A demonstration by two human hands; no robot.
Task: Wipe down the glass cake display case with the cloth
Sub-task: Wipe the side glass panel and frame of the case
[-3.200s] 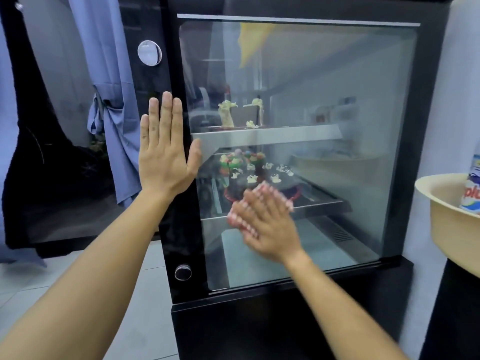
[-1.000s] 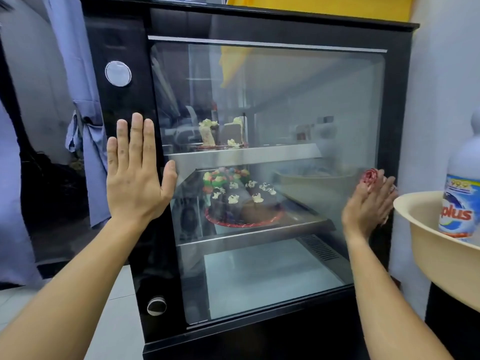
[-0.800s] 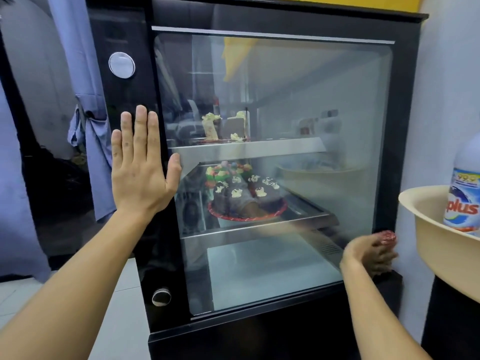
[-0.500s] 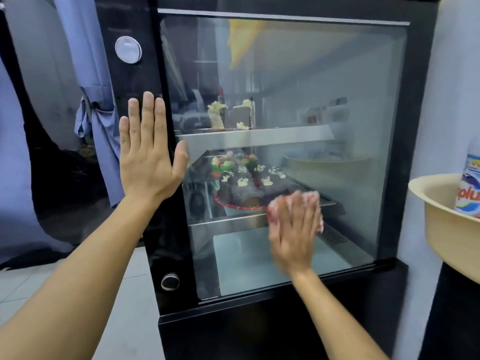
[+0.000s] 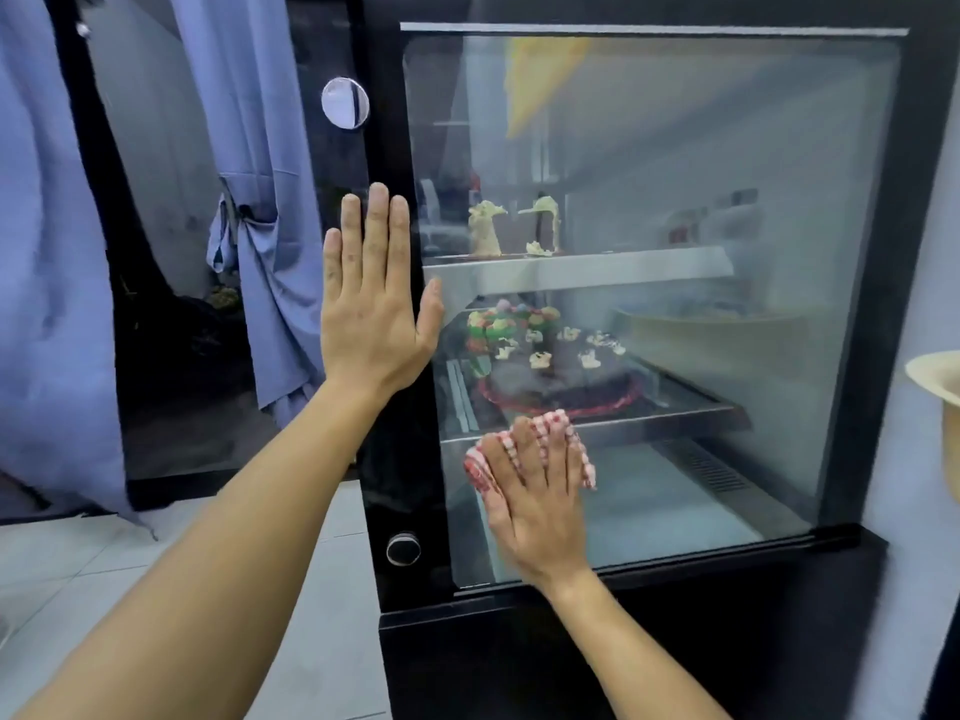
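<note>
The black-framed glass cake display case (image 5: 727,148) fills the right of the view. My right hand (image 5: 535,501) lies flat with straight fingers against the lower left of the glass, pressing a red-and-white checked cloth (image 5: 569,433) onto it; most of the cloth is hidden under the palm. My left hand (image 5: 371,304) rests flat, fingers straight up, on the case's black left post at mid height. Behind the glass a decorated chocolate cake (image 5: 550,366) sits on the middle shelf, and small pastries (image 5: 488,231) stand on the upper shelf.
A cream plastic basin (image 5: 940,387) juts in at the right edge. Blue curtains (image 5: 260,200) hang to the left of the case over a dark opening. Pale floor tiles (image 5: 78,574) lie below left. Two round knobs (image 5: 345,102) sit on the case's left post.
My right hand with the cloth has swept from the glass's right edge down and across to its lower left. My left hand has stayed on the post.
</note>
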